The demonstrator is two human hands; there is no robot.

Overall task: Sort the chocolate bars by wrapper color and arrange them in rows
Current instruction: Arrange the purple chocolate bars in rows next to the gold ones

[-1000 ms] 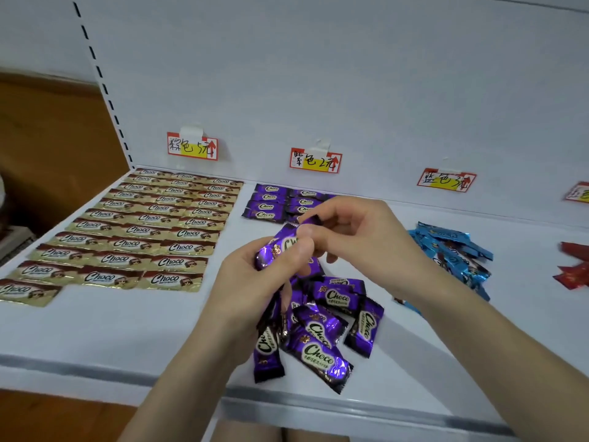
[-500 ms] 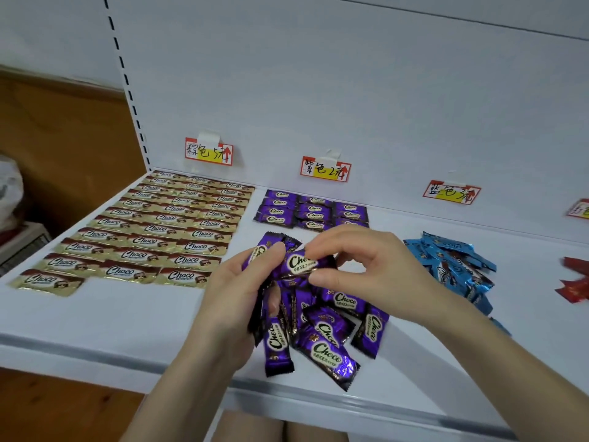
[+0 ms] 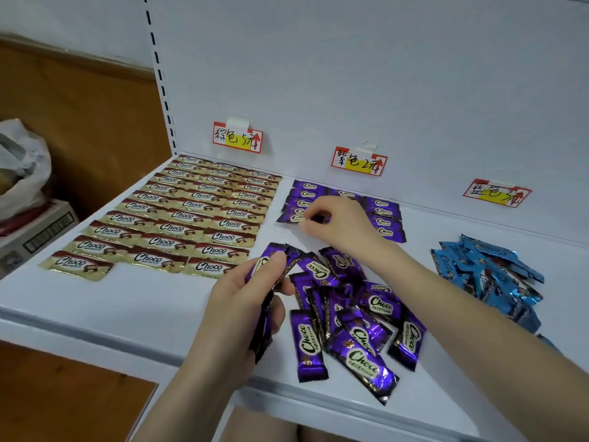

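On the white shelf [image 3: 95, 301], below the purple tag [image 3: 358, 161]: R hand [image 3: 341, 228] pinches a purple bar [image 3: 317, 219] at the front edge of the purple rows [image 3: 382, 215].
R fingers are curled and hide most of that bar, so can't tell if it lies flat yet. L hand [image 3: 242, 301] sits nearer the shelf front, fingers + thumb wrapped round a bunch of purple bars [image 3: 271, 260], ends sticking out above and below the fist. Loose purple heap [image 3: 360, 330] lies just R of it, between the two forearms, bars overlapping at all angles. Gold-brown rows [image 3: 178, 218] fill the L part of the shelf in 3 neat cols under the brown tag [image 3: 237, 137]. Blue heap [image 3: 490, 275] is unsorted at far R, in front of the blue tag [image 3: 495, 193]. Off the shelf to the L: plastic bag [image 3: 22, 167] on a box [image 3: 41, 231].
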